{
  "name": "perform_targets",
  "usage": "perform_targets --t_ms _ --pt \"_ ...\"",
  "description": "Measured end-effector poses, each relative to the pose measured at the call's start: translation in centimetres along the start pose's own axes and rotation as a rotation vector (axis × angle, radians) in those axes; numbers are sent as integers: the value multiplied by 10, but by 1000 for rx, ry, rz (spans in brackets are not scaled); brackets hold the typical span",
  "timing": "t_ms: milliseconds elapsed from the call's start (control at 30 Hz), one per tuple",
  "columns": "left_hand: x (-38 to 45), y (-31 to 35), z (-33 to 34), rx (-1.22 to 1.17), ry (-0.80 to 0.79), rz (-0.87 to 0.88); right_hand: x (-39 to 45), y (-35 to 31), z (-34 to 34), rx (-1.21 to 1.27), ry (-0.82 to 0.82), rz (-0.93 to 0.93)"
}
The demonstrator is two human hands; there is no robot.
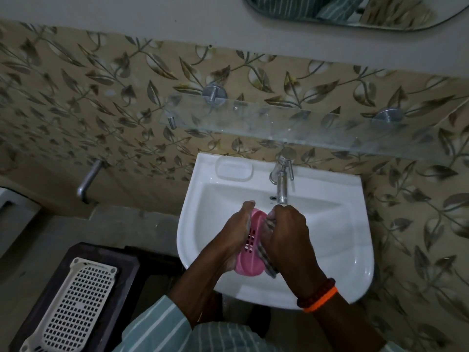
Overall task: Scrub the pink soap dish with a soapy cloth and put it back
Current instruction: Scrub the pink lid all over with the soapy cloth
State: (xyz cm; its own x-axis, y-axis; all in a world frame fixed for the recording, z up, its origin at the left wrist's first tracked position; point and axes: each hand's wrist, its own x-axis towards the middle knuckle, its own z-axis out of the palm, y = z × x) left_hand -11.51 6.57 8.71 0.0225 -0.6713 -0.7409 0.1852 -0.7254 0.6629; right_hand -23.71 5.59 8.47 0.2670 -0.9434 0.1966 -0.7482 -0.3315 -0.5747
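Pink soap dish (250, 246): gripped in our left hand (234, 231), right hand (284, 235) clutching cloth (269, 265), mid-scrub; next, its replacing.

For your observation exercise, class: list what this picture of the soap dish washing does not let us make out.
Head view only:
- Cloth: mostly hidden under the right hand; soap on it cannot be seen.
- Soap dish: its left edge is covered by the left hand.
- Tap: running water too faint to tell.
- Mirror: cut off by the top edge.
- Basket: its lower corner is cut off.
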Motion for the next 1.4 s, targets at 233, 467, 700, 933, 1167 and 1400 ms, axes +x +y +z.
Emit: perform_targets --t_ms 233,467,700,933,1167,1400 --pt "10 9 -8 -11 69 104 -22 -9 5 173 -275 278" --pt "-2 -4 2 -61 142 292 -16 -2 -1 582 -480 697" --pt "-3 -9 4 20 199 401 -14 -1 3 290 -344 464" --pt "1 -4 11 -30 250 279 -18 5 24 78 -204 102" --pt "5 -1 7 129 231 289 -15 8 35 124 -137 103" --pt "18 -21 5 86 155 217 4 16 20 52 27 47"
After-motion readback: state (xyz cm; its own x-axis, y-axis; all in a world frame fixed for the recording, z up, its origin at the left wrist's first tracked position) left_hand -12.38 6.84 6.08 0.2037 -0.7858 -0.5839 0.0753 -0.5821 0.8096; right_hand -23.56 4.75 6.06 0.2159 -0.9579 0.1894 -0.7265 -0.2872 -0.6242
